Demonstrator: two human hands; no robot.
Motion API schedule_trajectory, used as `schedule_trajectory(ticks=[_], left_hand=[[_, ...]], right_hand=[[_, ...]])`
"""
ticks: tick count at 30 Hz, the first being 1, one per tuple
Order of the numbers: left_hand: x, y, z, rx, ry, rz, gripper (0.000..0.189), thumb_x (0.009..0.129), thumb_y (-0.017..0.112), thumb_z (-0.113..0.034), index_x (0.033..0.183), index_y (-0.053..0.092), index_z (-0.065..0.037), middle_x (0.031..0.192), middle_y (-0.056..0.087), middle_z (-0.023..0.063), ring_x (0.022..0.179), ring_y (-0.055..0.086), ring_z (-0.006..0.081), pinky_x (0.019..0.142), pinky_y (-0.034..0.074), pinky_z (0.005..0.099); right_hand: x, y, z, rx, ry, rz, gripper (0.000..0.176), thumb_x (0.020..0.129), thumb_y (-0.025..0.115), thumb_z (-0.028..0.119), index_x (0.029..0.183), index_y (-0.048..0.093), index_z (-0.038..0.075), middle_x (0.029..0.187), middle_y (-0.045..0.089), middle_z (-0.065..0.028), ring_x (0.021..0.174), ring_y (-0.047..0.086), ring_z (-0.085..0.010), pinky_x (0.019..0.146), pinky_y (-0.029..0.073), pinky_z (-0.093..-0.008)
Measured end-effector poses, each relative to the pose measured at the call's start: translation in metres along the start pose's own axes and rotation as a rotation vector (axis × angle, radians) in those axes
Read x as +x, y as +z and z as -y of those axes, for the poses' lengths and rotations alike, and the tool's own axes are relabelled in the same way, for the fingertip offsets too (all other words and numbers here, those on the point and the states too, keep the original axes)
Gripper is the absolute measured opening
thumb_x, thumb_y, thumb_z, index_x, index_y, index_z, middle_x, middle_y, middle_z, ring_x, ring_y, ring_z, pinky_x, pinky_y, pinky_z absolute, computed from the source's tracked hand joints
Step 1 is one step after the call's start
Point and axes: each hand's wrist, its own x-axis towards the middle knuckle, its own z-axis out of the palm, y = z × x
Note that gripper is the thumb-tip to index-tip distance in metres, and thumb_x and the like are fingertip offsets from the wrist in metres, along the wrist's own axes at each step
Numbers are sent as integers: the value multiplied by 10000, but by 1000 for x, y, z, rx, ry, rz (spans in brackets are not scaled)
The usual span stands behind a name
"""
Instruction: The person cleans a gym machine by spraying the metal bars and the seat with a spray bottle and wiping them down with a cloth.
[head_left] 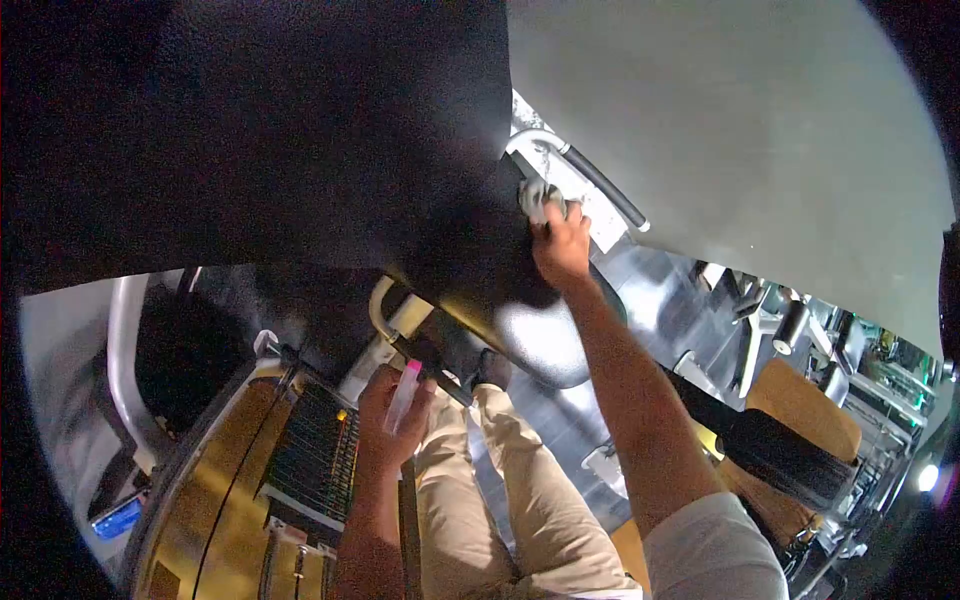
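My left hand (375, 412) is low at the centre-left, its fingers wrapped round a slim translucent bottle (402, 402) with a pink top. Further up, my right hand (563, 248) is closed on a crumpled pale cloth (536, 200), slightly blurred. The cloth is at the right edge of a large black padded surface (300, 130); whether it presses on the pad is hard to tell. Beyond that hand is a bent white bar with a black grip (606, 187). Under my right forearm lies a rounded black pad (550, 340) with a bright reflection.
A yellowish machine housing with a weight stack (312, 450) stands at lower left, beside a curved white frame tube (125, 350). To the right are a tan pad (803, 412) and more gym equipment (790, 325). A grey panel (740, 120) fills the upper right.
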Motion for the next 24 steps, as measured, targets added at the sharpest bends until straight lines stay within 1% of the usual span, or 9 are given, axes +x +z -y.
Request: schedule_trajectory(ticks=[3,6,7,9,11,14,17,19,24], left_hand=[[-9,0,-26,186,53,-5,209,839,732,-168,858,567,-40,741,609,69,666,594,182,593,457,322],[-33,17,-9,364,253,-12,204,832,723,-168,850,568,-36,736,593,81,688,589,216,619,459,357],[-49,22,-24,52,34,33,219,841,713,-198,846,565,-37,735,566,91,687,565,203,626,450,352],[-73,26,-30,206,301,90,210,840,714,-191,860,571,-38,728,556,88,671,542,198,619,439,326],[-102,33,-58,-33,-43,125,189,840,716,-169,880,583,-40,728,550,53,671,522,168,616,431,306],[-141,38,-71,-82,-52,167,195,859,703,-205,875,585,-50,720,529,7,682,495,114,615,422,286],[-172,34,-76,-126,-97,158,211,865,698,-222,834,560,-65,697,535,5,655,506,94,583,423,285],[-192,36,-93,-159,-118,144,213,866,695,-215,819,546,-71,682,541,7,615,516,98,551,423,287],[-224,35,-130,-41,338,50,217,873,679,-211,807,523,-76,628,533,14,519,508,117,493,412,287]], right_hand=[[-85,-1,4,-379,-242,169,583,763,636,198,1327,487,190,1292,429,-256,1096,470,-475,876,415,-607],[-163,-48,-1,-269,-369,768,468,741,705,210,1190,617,312,1322,458,-148,1162,439,-443,970,368,-588],[-182,-55,-9,-199,-365,717,451,744,704,209,1176,617,303,1320,464,-134,1167,440,-436,966,372,-587],[-207,-65,-16,-122,-321,671,428,756,694,204,1167,614,292,1319,472,-122,1183,436,-427,960,378,-586],[-222,-75,-19,-109,-235,675,418,774,677,194,1176,609,287,1320,474,-127,1206,425,-424,956,381,-587],[-248,-101,-15,-63,-43,592,437,808,639,190,1235,587,269,1352,462,-140,1262,392,-407,963,387,-568],[-274,-116,-21,-151,-272,513,429,822,614,191,1248,588,237,1378,451,-162,1292,384,-379,957,406,-548],[-279,-151,-16,87,-136,571,404,856,607,252,1253,587,178,1340,487,-206,1241,443,-411,973,413,-529],[-267,-258,8,429,23,478,397,885,606,242,1255,561,106,1177,570,-249,1093,533,-459,923,453,-504]])
